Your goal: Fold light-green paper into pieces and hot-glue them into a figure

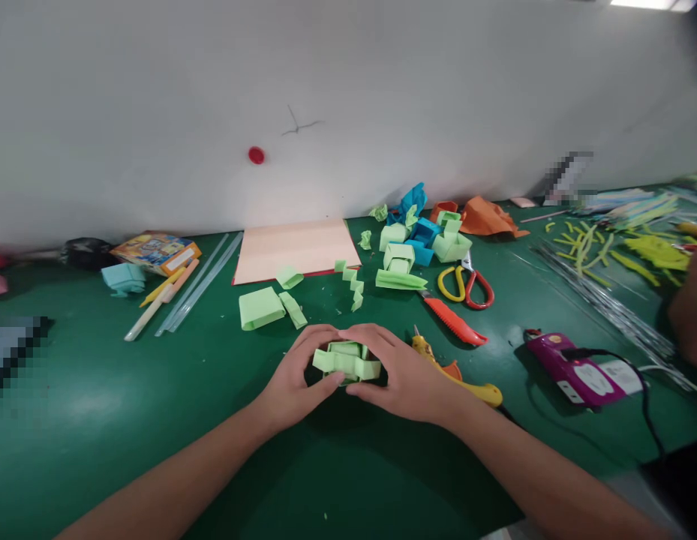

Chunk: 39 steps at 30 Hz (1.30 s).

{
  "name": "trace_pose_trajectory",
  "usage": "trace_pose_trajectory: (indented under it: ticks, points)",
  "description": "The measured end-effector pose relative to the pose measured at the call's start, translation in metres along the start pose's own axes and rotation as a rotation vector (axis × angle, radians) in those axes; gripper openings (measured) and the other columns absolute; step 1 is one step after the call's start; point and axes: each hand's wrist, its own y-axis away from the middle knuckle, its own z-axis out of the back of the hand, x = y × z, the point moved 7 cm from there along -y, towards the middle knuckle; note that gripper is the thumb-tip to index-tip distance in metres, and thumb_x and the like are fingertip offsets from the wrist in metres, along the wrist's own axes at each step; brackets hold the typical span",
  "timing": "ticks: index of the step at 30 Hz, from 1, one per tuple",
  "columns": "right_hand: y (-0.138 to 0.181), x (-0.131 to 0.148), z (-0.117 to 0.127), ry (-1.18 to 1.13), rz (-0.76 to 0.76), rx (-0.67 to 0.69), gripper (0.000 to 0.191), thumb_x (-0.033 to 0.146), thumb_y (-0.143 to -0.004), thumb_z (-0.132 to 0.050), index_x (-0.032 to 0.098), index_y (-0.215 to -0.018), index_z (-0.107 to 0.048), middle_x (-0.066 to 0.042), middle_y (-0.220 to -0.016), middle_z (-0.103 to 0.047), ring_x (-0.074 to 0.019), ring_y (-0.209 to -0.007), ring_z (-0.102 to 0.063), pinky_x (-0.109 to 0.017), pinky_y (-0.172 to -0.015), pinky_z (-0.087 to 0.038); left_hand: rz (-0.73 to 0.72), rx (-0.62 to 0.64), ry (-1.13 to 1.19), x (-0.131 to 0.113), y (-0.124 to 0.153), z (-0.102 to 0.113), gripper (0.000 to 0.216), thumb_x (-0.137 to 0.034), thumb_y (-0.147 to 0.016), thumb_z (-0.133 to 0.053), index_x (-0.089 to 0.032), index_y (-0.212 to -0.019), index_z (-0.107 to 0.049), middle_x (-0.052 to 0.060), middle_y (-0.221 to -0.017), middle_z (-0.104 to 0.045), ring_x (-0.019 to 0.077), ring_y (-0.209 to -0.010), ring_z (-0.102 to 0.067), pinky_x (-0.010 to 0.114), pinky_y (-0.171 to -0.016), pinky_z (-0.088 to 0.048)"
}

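Note:
Between both hands is a light green folded paper piece (348, 365) with a strip across its front. My left hand (303, 375) curls round its left side, thumb against the lower edge. On the right side, my right hand (401, 371) closes round the same piece, its thumb low and fingers over the top. The fingertips meet above the paper. Beyond the left hand lie a green paper box (262, 308) and a small folded strip (292, 310). A yellow glue gun (472, 388) rests just past the right wrist, partly hidden.
Scissors (465, 285), a red utility knife (455, 321) and several folded paper pieces (398, 259) lie behind. A pink sheet (295, 251) stands near the wall. Right are a purple device (584, 371) with a cable and another person's hand (691, 307). Glue sticks (199, 289) lie left.

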Motion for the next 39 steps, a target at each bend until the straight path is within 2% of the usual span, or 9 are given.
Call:
trace_pose_trajectory:
  ticks: [8,13,18,24,27,30,33,36,39]
  points:
    - [-0.001,0.000,-0.001,-0.001,0.013,-0.003,0.060,0.031,-0.090,-0.073,0.030,-0.144,-0.047,-0.008,-0.148,-0.052,-0.0263,-0.134,-0.052,-0.046,-0.113,-0.046,0.021,0.013,0.026,0.001,-0.001,-0.001,0.034,-0.034,-0.095,-0.062,-0.025,-0.128,-0.056,0.011,-0.131,-0.055,0.0270,-0.123,-0.057,0.043,-0.105,-0.048]
    - [-0.002,0.000,0.000,0.001,0.010,-0.009,0.059,0.033,-0.090,-0.073,0.030,-0.143,-0.049,-0.008,-0.147,-0.052,-0.0261,-0.134,-0.052,-0.046,-0.113,-0.047,0.009,0.030,0.024,-0.003,-0.001,-0.001,0.043,-0.034,-0.091,-0.068,-0.026,-0.131,-0.055,0.012,-0.134,-0.054,0.0284,-0.125,-0.055,0.044,-0.104,-0.049]
    - [-0.002,0.000,0.000,0.000,0.010,-0.011,0.057,0.032,-0.090,-0.073,0.030,-0.142,-0.050,-0.007,-0.147,-0.053,-0.0259,-0.134,-0.052,-0.045,-0.113,-0.047,0.031,0.019,0.003,-0.001,-0.001,-0.001,0.041,-0.034,-0.091,-0.067,-0.025,-0.130,-0.057,0.012,-0.134,-0.055,0.0283,-0.124,-0.057,0.044,-0.105,-0.049]
    - [-0.001,0.001,0.000,0.000,0.021,-0.016,0.058,0.031,-0.089,-0.073,0.030,-0.142,-0.049,-0.008,-0.146,-0.053,-0.0261,-0.133,-0.053,-0.045,-0.112,-0.047,0.030,0.009,0.009,0.002,-0.001,-0.002,0.037,-0.040,-0.095,-0.064,-0.025,-0.129,-0.058,0.012,-0.132,-0.057,0.0284,-0.124,-0.057,0.044,-0.105,-0.050]
    - [-0.001,0.002,0.002,0.003,0.032,-0.029,0.058,0.031,-0.089,-0.073,0.031,-0.143,-0.049,-0.007,-0.146,-0.053,-0.0264,-0.133,-0.053,-0.045,-0.111,-0.048,-0.013,0.009,0.035,-0.001,0.000,-0.002,0.043,-0.044,-0.096,-0.061,-0.027,-0.135,-0.056,0.013,-0.139,-0.054,0.0308,-0.132,-0.052,0.046,-0.108,-0.047]
    - [-0.001,0.001,0.007,-0.007,0.043,-0.064,0.056,0.030,-0.089,-0.074,0.031,-0.140,-0.052,-0.008,-0.144,-0.054,-0.0267,-0.132,-0.054,-0.045,-0.110,-0.049,-0.079,-0.122,0.053,-0.006,0.002,0.011,0.040,-0.041,-0.100,-0.056,-0.028,-0.137,-0.057,0.013,-0.142,-0.052,0.0294,-0.132,-0.051,0.040,-0.099,-0.052]
    - [-0.001,-0.001,0.011,-0.003,0.019,-0.090,0.053,0.030,-0.088,-0.073,0.031,-0.138,-0.053,-0.008,-0.142,-0.055,-0.0267,-0.131,-0.055,-0.045,-0.109,-0.049,-0.115,-0.327,-0.020,-0.006,0.003,0.033,0.021,-0.030,-0.100,-0.055,-0.026,-0.114,-0.069,0.008,-0.118,-0.063,0.0214,-0.107,-0.062,0.032,-0.085,-0.054]
    - [0.000,-0.002,0.014,0.000,-0.002,-0.101,0.053,0.031,-0.089,-0.072,0.031,-0.138,-0.052,-0.008,-0.142,-0.056,-0.0269,-0.132,-0.054,-0.046,-0.110,-0.049,-0.019,-0.416,-0.119,0.005,0.000,0.049,0.016,-0.026,-0.098,-0.056,-0.022,-0.093,-0.071,0.003,-0.090,-0.068,0.0167,-0.086,-0.064,0.028,-0.078,-0.052]
    - [0.000,-0.004,0.016,0.003,-0.016,-0.103,0.052,0.033,-0.090,-0.071,0.032,-0.139,-0.052,-0.008,-0.143,-0.055,-0.0275,-0.132,-0.054,-0.047,-0.109,-0.049,0.057,-0.453,-0.143,0.014,-0.002,0.056,0.014,-0.027,-0.096,-0.059,-0.021,-0.091,-0.070,0.002,-0.085,-0.069,0.0158,-0.079,-0.064,0.026,-0.070,-0.051]
